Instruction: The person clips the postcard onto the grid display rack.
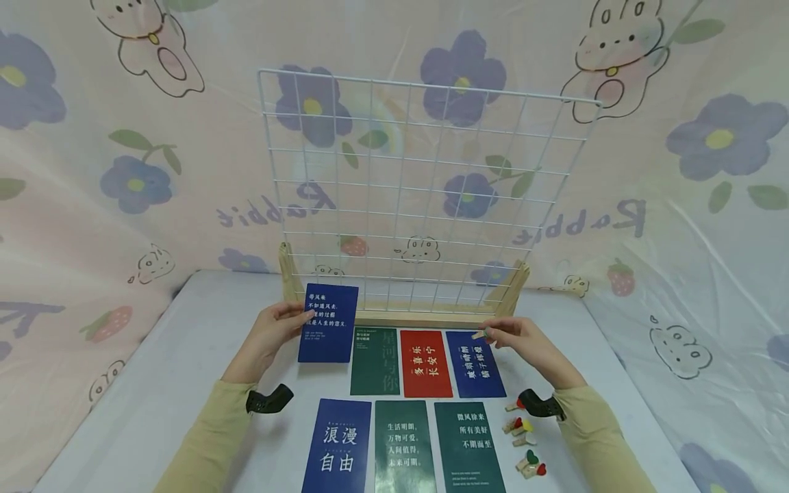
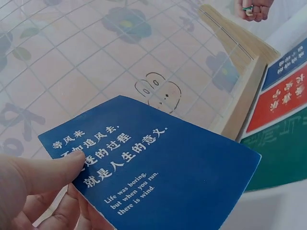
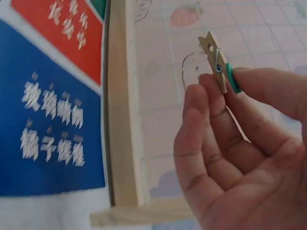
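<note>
Fingers of the left hand pinch a blue card by its left edge, near the wire rack; right hand fingers pinch a clothespin. Card could tilt or drop from that one-sided grip; clothespin could slip out if squeezed off-centre.

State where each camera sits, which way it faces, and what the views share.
Head: worn on the head, facing forward and down at the wire grid and the table; left hand, right hand and both sleeves show.
Left wrist: facing the held blue card; left thumb and fingers show, right hand at top right.
Right wrist: facing the clothespin; the right hand pinching it shows.
Shared: both wrist views include the red card.
</note>
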A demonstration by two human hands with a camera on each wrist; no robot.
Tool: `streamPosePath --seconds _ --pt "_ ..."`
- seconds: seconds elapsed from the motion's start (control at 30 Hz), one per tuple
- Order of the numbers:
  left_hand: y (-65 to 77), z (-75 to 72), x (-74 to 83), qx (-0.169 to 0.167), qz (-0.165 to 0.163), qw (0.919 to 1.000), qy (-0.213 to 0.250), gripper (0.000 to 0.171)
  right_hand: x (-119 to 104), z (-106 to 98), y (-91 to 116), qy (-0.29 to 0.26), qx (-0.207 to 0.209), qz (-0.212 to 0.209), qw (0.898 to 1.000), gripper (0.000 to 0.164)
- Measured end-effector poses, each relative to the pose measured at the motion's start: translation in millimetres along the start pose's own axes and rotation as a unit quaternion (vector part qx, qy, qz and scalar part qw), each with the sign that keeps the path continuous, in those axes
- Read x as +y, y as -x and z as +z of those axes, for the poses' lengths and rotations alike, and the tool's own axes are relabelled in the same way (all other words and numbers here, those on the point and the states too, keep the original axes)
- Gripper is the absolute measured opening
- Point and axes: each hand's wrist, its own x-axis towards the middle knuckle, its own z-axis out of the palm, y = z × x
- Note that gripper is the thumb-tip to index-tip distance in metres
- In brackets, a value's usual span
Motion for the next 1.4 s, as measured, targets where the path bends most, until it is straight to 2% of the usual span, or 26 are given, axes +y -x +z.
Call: streamPosePath --seconds 0.33,0.53,0.93,1.4 --pt "4.5 1.4 14.2 -0.012 0.017 0.9997 0.012 0.054 -29.6 11.0 -14.9 0.013 -0.016 -0.034 0.999 0.038" --pt "4.3 2.5 15.7 -0.011 0.017 0.9995 0.026 0.05 -42.8 18.9 -20.6 0.03 -0.026 -0.058 0.998 0.032" --pt "0.3 6.1 21.0 -0.015 0.015 0.9992 0.035 0.055 -54.1 22.1 -31.2 0.036 -0.066 -0.101 0.992 0.029" --pt "-2.5 10.2 30.8 -0.018 0.038 0.9984 0.038 0.045 -77.6 32.2 -47.9 0.019 -0.025 -0.11 0.993 0.029"
